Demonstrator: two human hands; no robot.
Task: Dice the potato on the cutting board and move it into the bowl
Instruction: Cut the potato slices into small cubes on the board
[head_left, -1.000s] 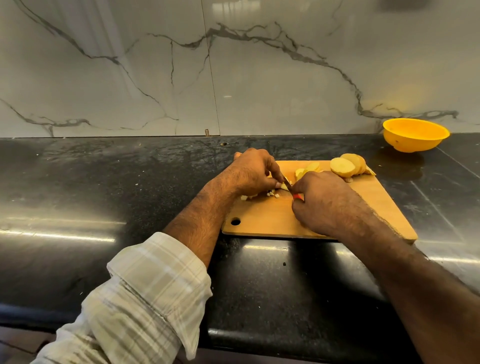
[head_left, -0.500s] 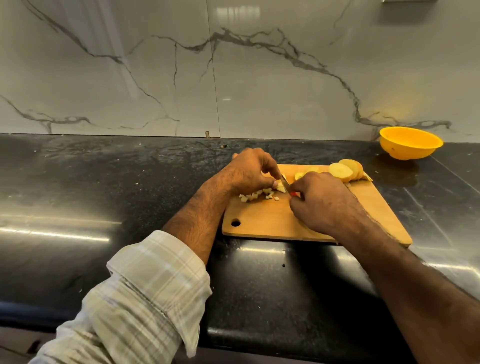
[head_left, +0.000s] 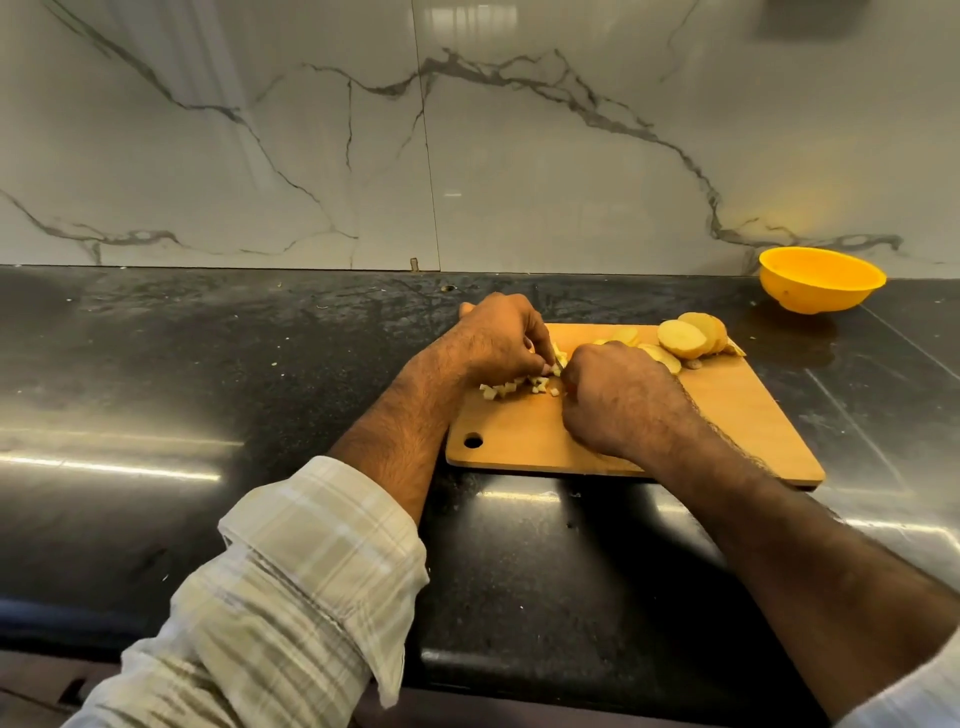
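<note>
Sleeve (head_left: 291, 587) of pale checked cloth at lower left, rolled back above a bare forearm reaching over the glossy black stone surface (head_left: 156, 374). Left hand (head_left: 501, 338) over the far left part of the rectangular light wooden cutting board (head_left: 737, 415), fingers curled down, tips pinching a small pale piece of potato against the board. Small pale diced potato cubes (head_left: 511, 388) scattered on the board just under and beside that hand. Round hanging hole (head_left: 473, 441) in the board's near left corner. Right hand (head_left: 618, 400) touching close against the left, fingers curled into a closed grip; only a sliver of what looks like a blade between the two hands, too hidden to tell for sure. Round yellow-skinned potato slices (head_left: 685, 338) leaning on one another at the board's far right corner, more slices flat just beside the right hand. Round yellow plastic bowl (head_left: 821, 278) on the surface further right, well apart from the board, against the white marble-veined wall (head_left: 467, 156).
</note>
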